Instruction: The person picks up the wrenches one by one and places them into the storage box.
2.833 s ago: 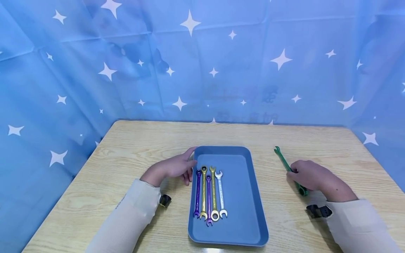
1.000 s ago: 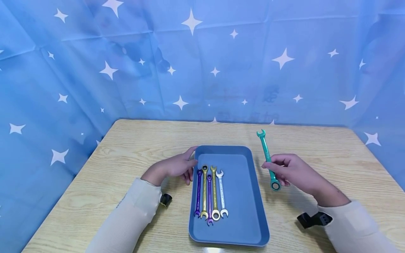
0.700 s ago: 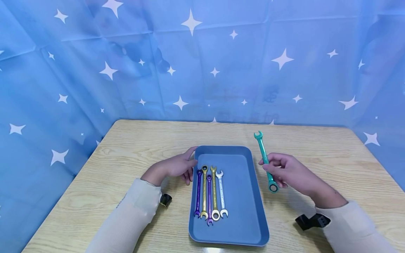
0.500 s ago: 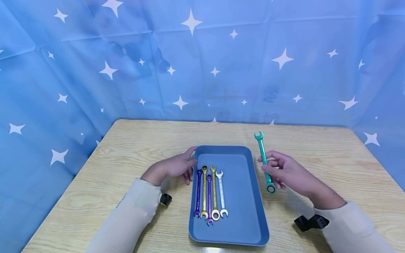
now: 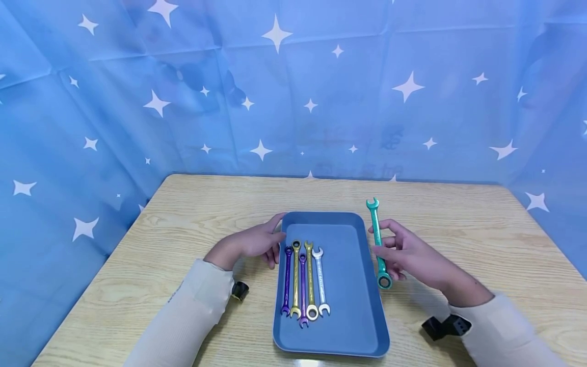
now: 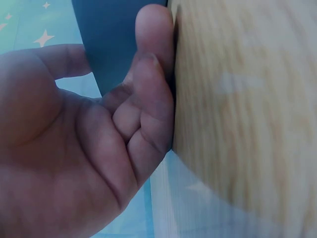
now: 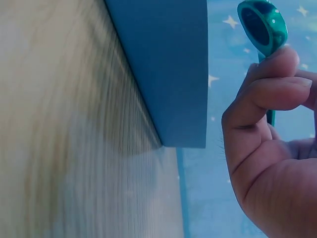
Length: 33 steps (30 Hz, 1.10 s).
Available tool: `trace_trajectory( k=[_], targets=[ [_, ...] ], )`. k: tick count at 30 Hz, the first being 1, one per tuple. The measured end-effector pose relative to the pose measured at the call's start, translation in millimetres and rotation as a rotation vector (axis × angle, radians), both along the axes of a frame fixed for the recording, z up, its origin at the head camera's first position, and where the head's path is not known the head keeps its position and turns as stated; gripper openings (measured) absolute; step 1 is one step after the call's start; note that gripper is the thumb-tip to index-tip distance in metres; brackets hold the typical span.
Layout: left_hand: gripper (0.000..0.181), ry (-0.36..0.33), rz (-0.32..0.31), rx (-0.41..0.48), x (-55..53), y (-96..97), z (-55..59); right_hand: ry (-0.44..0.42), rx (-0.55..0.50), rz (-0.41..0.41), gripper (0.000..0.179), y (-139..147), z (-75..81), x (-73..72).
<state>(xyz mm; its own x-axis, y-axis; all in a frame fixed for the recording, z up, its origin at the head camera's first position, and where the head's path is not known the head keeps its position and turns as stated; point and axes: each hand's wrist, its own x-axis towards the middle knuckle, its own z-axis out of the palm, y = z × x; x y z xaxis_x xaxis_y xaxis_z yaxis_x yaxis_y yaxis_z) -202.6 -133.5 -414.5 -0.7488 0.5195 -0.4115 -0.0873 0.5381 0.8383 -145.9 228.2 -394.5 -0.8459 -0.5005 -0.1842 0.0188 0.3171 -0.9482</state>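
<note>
My right hand (image 5: 410, 255) pinches a green combination wrench (image 5: 377, 234) between thumb and fingers, above the tray's right rim. Its open end points away; its ring end is nearer me. The right wrist view shows that ring end (image 7: 262, 27) raised above the tray's outer wall (image 7: 168, 74). At the left rim of the blue-grey tray (image 5: 353, 306), my left hand (image 5: 249, 242) grips the edge, with the thumb over the rim and the other fingers (image 6: 153, 89) outside. Inside lie a purple wrench (image 5: 286, 280), a gold one (image 5: 295, 280), another purple (image 5: 302, 290), another gold (image 5: 309, 275) and a silver open-end wrench (image 5: 320, 280).
The tray stands on a light wood table (image 5: 192, 204). A blue cloth with white stars (image 5: 293, 102) hangs behind and to the sides. Small black devices sit at the left wrist (image 5: 240, 290) and right wrist (image 5: 445, 327).
My right hand lifted the green wrench off the table and brought it left to the tray's right rim, lately a little lower. The left hand and the wrenches in the tray stayed put.
</note>
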Motion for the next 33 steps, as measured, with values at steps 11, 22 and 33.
trace_trajectory(
  k=[11, 22, 33],
  targets=[
    [0.067, 0.006, -0.010, 0.001, -0.8, 0.0, -0.7, 0.007, -0.036, 0.065, 0.028, -9, 1.1, 6.6],
    [0.067, 0.007, 0.008, -0.017, 0.5, 0.6, -1.5, -0.008, -0.024, 0.069, 0.034, -24, 1.0, 12.2],
    [0.067, 0.012, 0.009, -0.020, 0.4, 1.5, -0.9, -0.043, 0.025, 0.044, 0.029, -36, 4.2, 12.0]
  ],
)
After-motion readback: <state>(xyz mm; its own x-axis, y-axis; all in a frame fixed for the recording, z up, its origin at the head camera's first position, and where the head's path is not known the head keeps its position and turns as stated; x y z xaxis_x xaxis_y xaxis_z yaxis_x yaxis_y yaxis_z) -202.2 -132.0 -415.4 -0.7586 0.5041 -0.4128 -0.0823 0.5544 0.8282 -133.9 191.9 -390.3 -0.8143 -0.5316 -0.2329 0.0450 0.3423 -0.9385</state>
